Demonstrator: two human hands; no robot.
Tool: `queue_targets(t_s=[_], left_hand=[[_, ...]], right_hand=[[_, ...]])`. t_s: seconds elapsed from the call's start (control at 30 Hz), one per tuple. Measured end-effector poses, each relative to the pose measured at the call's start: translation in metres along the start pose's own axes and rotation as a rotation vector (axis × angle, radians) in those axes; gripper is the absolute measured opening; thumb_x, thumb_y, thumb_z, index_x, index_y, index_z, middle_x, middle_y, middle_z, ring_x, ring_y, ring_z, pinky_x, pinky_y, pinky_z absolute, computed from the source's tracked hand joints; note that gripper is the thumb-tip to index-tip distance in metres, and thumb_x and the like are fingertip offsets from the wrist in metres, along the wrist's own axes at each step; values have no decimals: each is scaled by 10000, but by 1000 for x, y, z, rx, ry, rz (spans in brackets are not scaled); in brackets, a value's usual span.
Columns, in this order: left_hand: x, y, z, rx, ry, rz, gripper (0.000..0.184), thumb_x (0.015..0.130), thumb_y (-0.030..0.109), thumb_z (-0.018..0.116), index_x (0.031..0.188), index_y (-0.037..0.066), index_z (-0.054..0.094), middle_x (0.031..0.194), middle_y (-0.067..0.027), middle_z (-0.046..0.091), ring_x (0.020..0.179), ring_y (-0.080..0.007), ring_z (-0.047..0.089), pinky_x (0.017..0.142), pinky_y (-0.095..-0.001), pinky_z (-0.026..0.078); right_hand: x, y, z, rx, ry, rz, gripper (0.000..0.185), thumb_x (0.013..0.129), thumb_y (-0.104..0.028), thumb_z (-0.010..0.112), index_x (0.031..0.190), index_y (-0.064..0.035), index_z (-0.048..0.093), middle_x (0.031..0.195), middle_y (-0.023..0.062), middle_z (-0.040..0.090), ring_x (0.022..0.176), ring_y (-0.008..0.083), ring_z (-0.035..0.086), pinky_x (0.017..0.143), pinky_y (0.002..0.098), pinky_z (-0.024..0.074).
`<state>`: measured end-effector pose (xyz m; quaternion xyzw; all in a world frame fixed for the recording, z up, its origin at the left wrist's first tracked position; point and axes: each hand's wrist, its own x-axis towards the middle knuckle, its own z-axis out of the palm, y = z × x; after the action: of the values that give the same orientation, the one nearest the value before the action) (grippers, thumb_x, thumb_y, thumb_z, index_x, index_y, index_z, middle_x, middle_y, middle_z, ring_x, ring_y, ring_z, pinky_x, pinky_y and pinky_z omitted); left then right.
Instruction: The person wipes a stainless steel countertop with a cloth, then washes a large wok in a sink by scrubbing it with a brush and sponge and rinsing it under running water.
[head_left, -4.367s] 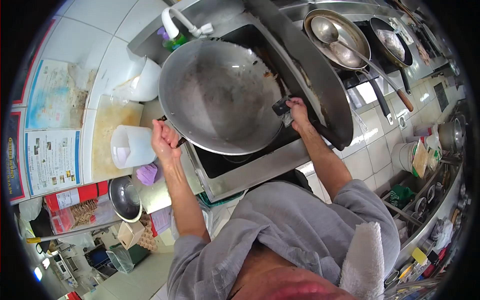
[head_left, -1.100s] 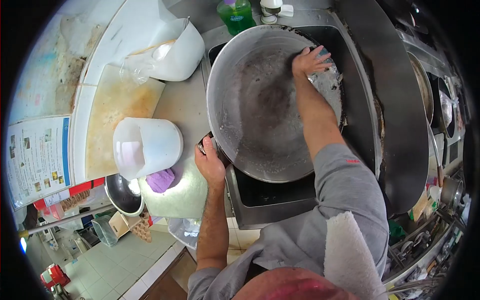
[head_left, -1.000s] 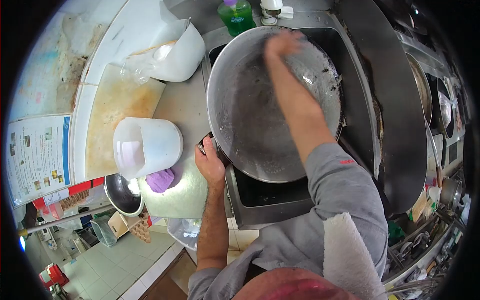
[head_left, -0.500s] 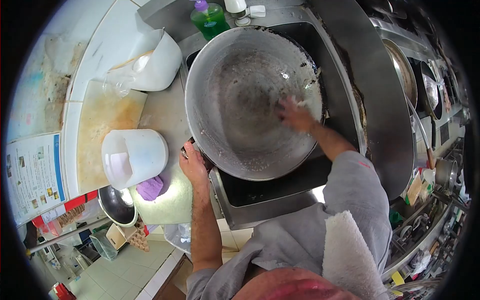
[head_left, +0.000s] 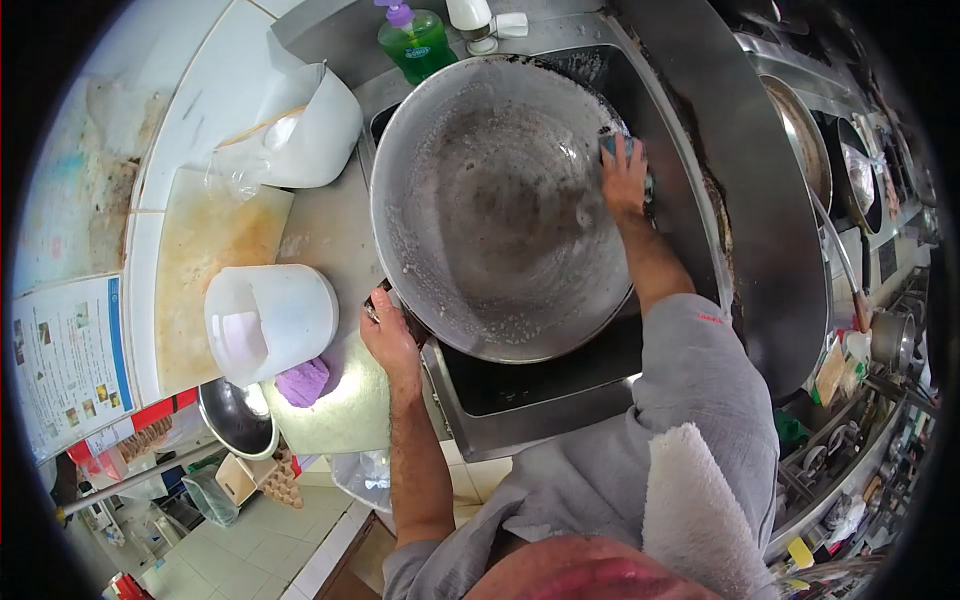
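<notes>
A large grey metal pan [head_left: 500, 210] lies over the sink, its inside wet with suds and dark in the middle. My left hand [head_left: 391, 338] is closed around the pan's side handle [head_left: 373, 308] at the lower left. At the right rim, my right hand [head_left: 625, 182] presses a blue-green scrubbing sponge [head_left: 607, 144] with its fingers. Most of the sponge is hidden under that hand.
The black-bottomed sink [head_left: 510, 392] surrounds the pan. Green soap in a pump bottle [head_left: 416, 44] stands behind, beside a white tap [head_left: 482, 22]. On the left are a white tub [head_left: 272, 320], a cut white container [head_left: 325, 125] and a purple cloth [head_left: 302, 382].
My right hand has moved from inside the pan up and right to its rim, and the sponge now shows. My left hand stays on the handle.
</notes>
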<state>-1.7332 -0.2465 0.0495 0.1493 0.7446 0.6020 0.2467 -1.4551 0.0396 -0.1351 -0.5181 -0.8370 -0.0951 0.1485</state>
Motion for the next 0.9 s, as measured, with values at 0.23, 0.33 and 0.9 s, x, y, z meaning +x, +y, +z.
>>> queue_targets(t_s=[0.23, 0.33, 0.9], left_hand=[[1, -7, -4, 54, 34, 37, 310, 912, 328, 491, 843, 31, 549, 587, 60, 394, 504, -39, 337, 450, -212, 271], [5, -5, 0, 82, 36, 63, 314, 909, 326, 498, 849, 23, 553, 590, 61, 397, 511, -37, 333, 457, -212, 266], [1, -2, 0, 12, 44, 0, 310, 901, 336, 513, 817, 39, 537, 568, 57, 392, 489, -37, 332, 435, -215, 260]], right_hand=[[46, -48, 16, 492, 436, 453, 492, 909, -274, 441, 1349, -105, 299, 1389, 248, 203, 1221, 493, 225, 944, 557, 273], [133, -119, 30, 435, 212, 818, 522, 874, -228, 460, 1341, -85, 277, 1387, 273, 182, 1230, 507, 189, 938, 579, 275], [-9, -84, 31, 349, -169, -35, 574, 854, -349, 498, 1368, -239, 268, 1426, 146, 174, 1292, 413, 160, 953, 622, 218]])
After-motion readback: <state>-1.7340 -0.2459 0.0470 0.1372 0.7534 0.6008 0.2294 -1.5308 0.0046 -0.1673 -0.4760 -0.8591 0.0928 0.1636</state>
